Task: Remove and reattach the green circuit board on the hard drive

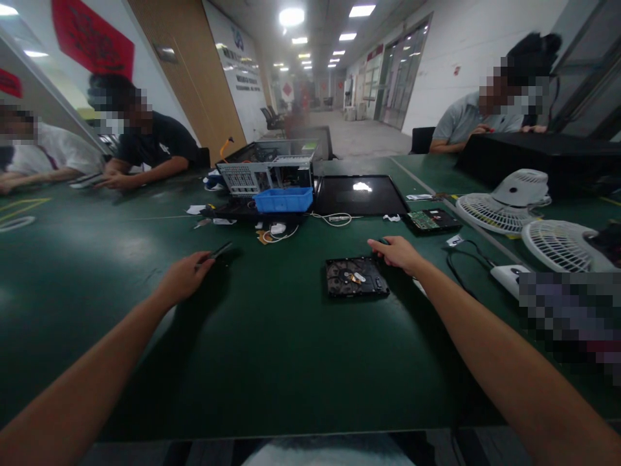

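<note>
Fingers of my left hand (187, 275) are closed round a thin dark tool (222, 250), its end pointing up and to the right above the green table (272, 362). My right hand (395, 252) is closed beside the upper right corner of a black hard drive (356, 277); a small dark object shows at its fingertips, too small to name. The drive lies flat on the table, with a small whitish and copper-coloured piece (356, 278) on its middle.
An open computer case (266, 171), a blue bin (284, 200) and a black panel (361, 196) stand at the back. A circuit board unit (433, 221), fan parts (557, 246) and a power strip (507, 278) lie right. Several people sit across the table.
</note>
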`<state>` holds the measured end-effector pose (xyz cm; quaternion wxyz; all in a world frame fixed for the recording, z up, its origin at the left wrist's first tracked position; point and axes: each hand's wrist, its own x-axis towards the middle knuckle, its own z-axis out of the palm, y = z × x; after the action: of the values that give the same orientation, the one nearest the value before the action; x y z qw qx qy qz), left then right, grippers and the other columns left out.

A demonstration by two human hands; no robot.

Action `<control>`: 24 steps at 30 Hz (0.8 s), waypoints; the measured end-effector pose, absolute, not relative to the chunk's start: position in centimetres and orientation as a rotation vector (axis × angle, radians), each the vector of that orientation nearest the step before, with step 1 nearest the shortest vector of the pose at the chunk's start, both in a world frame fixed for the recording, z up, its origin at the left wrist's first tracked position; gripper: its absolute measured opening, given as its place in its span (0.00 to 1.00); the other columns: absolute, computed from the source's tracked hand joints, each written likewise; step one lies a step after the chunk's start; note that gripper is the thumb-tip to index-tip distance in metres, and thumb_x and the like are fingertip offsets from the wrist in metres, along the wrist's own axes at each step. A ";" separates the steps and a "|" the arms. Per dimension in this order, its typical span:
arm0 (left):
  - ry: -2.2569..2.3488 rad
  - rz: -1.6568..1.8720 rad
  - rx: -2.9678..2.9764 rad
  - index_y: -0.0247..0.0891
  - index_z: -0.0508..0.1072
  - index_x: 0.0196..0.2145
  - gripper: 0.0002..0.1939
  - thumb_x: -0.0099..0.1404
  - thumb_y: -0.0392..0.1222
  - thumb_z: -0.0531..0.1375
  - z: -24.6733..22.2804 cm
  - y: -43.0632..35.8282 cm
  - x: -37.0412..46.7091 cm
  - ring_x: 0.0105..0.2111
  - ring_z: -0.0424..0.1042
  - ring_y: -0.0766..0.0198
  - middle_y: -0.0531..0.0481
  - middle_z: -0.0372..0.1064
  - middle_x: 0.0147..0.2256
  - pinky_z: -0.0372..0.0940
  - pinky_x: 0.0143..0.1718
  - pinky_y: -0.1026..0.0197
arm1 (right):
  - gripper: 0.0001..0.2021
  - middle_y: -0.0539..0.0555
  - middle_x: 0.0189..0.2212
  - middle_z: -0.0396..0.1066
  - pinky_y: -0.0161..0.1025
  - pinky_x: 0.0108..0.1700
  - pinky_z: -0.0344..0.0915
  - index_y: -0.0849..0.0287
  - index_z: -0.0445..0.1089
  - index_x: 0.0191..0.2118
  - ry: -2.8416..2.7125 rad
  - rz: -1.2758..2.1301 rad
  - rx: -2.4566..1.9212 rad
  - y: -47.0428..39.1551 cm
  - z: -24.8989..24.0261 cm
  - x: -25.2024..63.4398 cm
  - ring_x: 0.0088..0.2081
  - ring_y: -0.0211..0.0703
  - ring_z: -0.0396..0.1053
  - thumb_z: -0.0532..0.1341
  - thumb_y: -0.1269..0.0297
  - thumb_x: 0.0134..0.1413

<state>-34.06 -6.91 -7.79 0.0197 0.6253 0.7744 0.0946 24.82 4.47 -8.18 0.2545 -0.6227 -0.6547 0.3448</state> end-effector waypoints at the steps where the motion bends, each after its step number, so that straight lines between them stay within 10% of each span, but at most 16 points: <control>1: 2.436 0.266 1.929 0.38 0.67 0.61 0.26 0.74 0.54 0.47 -7.6 -6.9 -34.1 0.47 0.73 0.53 0.42 0.74 0.51 0.62 0.48 0.57 | 0.26 0.53 0.27 0.73 0.32 0.21 0.57 0.61 0.73 0.35 -1.779 0.935 -1.689 4.5 -8.2 24.8 0.19 0.33 0.63 0.62 0.37 0.58; 12: 3.003 0.080 1.720 0.29 0.69 0.55 0.30 0.76 0.50 0.37 -4.8 -6.6 -35.4 0.36 0.72 0.55 0.38 0.75 0.43 0.57 0.35 0.61 | 0.26 0.53 0.26 0.73 0.32 0.20 0.56 0.60 0.73 0.34 -1.778 0.932 -1.693 4.5 -8.1 24.8 0.19 0.33 0.63 0.62 0.37 0.58; 24: 2.869 -0.346 1.546 0.31 0.75 0.49 0.25 0.71 0.50 0.47 -3.2 -6.0 -38.1 0.38 0.74 0.53 0.37 0.76 0.43 0.60 0.32 0.62 | 0.25 0.53 0.26 0.73 0.32 0.21 0.56 0.60 0.73 0.34 -1.755 0.920 -1.684 4.3 -8.1 24.6 0.19 0.33 0.63 0.63 0.38 0.58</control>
<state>-38.08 -5.99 -3.20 -0.0677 0.4706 0.8734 -0.1053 24.62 4.33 -8.08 0.2675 -0.6240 -0.6502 0.3410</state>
